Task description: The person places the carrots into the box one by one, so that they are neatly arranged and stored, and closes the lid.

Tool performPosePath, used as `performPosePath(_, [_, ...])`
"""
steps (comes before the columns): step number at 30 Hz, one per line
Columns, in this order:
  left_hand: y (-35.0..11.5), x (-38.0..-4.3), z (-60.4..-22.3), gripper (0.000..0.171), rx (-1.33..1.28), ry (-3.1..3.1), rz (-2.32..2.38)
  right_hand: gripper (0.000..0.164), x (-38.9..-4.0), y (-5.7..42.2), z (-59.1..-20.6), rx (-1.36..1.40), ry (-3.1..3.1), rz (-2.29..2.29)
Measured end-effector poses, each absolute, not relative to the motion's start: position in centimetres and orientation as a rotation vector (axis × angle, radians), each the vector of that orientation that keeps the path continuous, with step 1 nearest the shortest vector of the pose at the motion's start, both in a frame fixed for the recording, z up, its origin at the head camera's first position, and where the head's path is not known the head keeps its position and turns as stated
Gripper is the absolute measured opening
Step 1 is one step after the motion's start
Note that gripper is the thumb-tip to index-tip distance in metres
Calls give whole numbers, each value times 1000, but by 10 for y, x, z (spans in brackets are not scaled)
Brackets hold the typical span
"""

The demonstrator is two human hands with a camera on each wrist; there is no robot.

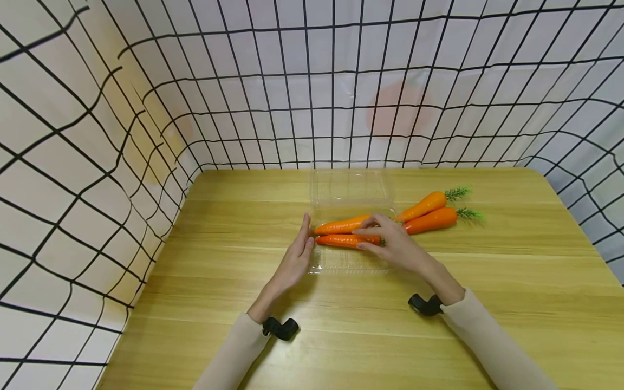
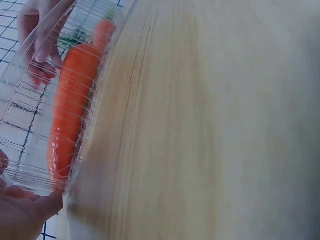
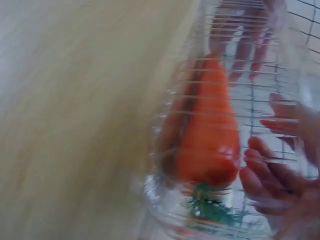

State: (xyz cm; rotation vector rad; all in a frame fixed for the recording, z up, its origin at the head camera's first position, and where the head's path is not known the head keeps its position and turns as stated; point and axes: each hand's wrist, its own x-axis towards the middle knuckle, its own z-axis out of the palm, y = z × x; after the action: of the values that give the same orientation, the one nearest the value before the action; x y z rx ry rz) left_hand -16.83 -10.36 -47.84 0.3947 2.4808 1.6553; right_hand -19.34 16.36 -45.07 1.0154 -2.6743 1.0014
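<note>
In the head view, two orange carrots, an upper carrot (image 1: 341,225) and a lower carrot (image 1: 341,240), lie side by side in a clear plastic clamshell box (image 1: 351,260). My left hand (image 1: 294,257) rests against the box's left end, fingers straight. Over the box's right part, my right hand (image 1: 392,241) has its fingers spread above the carrots' leafy ends. In the right wrist view, those fingers (image 3: 260,172) are beside the orange carrot (image 3: 212,130), not wrapped around it. Through the box wall in the left wrist view, the near carrot (image 2: 75,105) shows its green top.
The box's clear lid (image 1: 348,187) lies folded back behind it. Two more carrots, a rear one (image 1: 426,205) and a front one (image 1: 434,220), lie on the wooden table (image 1: 219,233) to the right. Black wire mesh (image 1: 331,92) stands around the table's back and sides.
</note>
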Motion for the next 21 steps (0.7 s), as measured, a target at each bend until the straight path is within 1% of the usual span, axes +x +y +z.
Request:
performPosePath(5, [-103,-167,-477,62,394,2483,1649,29,-192,167,-443,1081,-2561,1128])
performPosePath(9, [-104,-167,-477,62,384,2482,1656,30,-192,175,-440,1077,-2525,1131])
performPosePath(14, [-104,-167,-477,62,388,2484,1657,33,-192,193,-435,1004,-2530,1103])
performPosePath(21, [-104,-167,-478,61,402,2496,1655,45,-194,229,-431,875,-2539,1029])
